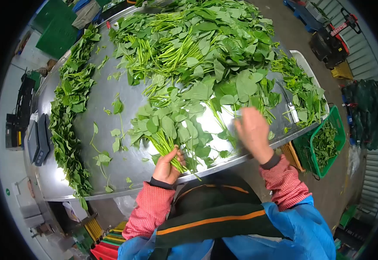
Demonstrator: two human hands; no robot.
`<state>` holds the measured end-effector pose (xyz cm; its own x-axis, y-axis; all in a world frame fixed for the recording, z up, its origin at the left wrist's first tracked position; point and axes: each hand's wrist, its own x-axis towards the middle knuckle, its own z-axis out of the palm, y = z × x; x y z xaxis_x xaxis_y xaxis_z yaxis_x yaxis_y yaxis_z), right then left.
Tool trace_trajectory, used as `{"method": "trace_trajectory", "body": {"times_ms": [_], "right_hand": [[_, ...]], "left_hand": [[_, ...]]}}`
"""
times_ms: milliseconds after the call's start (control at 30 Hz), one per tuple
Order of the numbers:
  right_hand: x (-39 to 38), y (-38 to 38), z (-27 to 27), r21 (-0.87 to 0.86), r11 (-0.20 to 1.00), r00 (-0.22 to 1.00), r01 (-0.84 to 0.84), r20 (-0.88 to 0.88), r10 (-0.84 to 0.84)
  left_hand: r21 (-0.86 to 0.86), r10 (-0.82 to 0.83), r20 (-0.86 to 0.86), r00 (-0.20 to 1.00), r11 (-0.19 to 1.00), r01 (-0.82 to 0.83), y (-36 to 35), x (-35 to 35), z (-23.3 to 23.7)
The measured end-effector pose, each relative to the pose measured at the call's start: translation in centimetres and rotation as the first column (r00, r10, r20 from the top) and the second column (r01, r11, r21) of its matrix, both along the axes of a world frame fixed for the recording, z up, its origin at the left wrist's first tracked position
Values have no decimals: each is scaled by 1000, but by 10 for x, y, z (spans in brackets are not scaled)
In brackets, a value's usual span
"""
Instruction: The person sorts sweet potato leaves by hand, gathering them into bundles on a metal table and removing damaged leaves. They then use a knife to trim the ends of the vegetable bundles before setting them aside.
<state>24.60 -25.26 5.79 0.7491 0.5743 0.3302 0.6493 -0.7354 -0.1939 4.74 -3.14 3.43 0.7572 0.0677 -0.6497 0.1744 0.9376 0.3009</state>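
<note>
My left hand (168, 168) is closed around the stem ends of a bunch of leafy greens (170, 128), close to the metal table's front edge. The bunch's broad leaves point away from me, over the tabletop. To its right, my right hand (254, 132) hovers over the front of the table beside some loose leafy stems (218, 115). Motion blurs this hand, and its fingers are mostly hidden behind its back. Beyond both hands lies a large heap of the same leafy greens (197, 45).
A long row of greens (70, 102) lines the left side of the metal table (115, 173), near a dark scale (39, 141). A white tray (307, 67) with greens sits at the right edge. Below it stands a green crate (338, 125) with leaves. Farther right is a pallet truck (331, 41).
</note>
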Motion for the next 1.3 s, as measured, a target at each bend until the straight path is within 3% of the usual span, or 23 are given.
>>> {"method": "trace_trajectory", "body": {"times_ms": [67, 167, 200, 233, 267, 300, 433, 533, 633, 700, 867, 900, 1000, 1100, 1167, 1233, 1267, 1300], "right_hand": [[-14, 19, -23, 72, 996, 988, -51, -140, 61], [-1, 27, -63, -11, 1000, 987, 3, -163, -4], [6, 31, -59, 213, 975, 876, 57, -479, 53], [10, 35, -49, 388, 905, 664, 173, -724, 184], [11, 36, -38, 489, 803, 386, 341, -852, 354], [9, 37, -8, 512, 736, 274, 442, -859, 433], [-10, 40, -11, 527, 650, 131, 547, -821, 556], [-34, 49, -22, 595, 657, 260, 462, -800, 541], [-53, 50, -18, 631, 727, 521, 269, -731, 441], [-60, 47, -13, 639, 727, 550, 250, -712, 437], [-88, 29, 27, 627, 776, 509, 68, -691, 514], [-95, 25, 34, 709, 704, 508, 35, -619, 598], [-92, 10, 42, 744, 410, 398, 527, -643, 654], [-102, 5, 56, 861, 409, 655, 301, -499, 568], [-107, -3, 64, 867, 485, 797, 114, -371, 477], [-87, 0, 78, 717, 687, 801, 121, -480, 359], [-72, 3, 82, 623, 770, 804, 137, -524, 280], [-55, 7, 67, 433, 901, 865, 26, -461, 197]], "left_hand": [[9, -12, 76, 997, 1000, 12, -6, 7, 3], [161, -10, 70, 998, 987, -2, -16, 17, 19], [215, -5, 75, 997, 977, -11, -16, 22, 23], [276, 17, 97, 995, 960, -44, -18, 24, 26], [330, 20, 89, 996, 943, -49, -22, 25, 26], [383, 16, 82, 997, 923, -47, -26, 28, 27], [420, -33, 41, 999, 907, 13, -37, 39, 29], [404, -81, 36, 996, 913, 59, -54, 43, 20], [315, -168, 50, 985, 938, 144, -59, 39, 2], [192, -153, 31, 988, 971, 145, -62, 38, 4], [209, -59, -13, 998, 976, 60, -56, 37, -2], [211, -51, 20, 998, 976, 46, -55, 39, 3], [236, -17, 100, 995, 972, -8, -62, 40, 13], [213, 95, 148, 984, 969, -126, -75, 48, 31], [242, 175, 158, 972, 947, -210, -52, 53, 8], [245, 214, 180, 960, 936, -254, -33, 50, 10], [204, 112, 189, 975, 967, -151, -27, 47, 15], [212, 57, 184, 981, 973, -96, -26, 44, 15]]}}
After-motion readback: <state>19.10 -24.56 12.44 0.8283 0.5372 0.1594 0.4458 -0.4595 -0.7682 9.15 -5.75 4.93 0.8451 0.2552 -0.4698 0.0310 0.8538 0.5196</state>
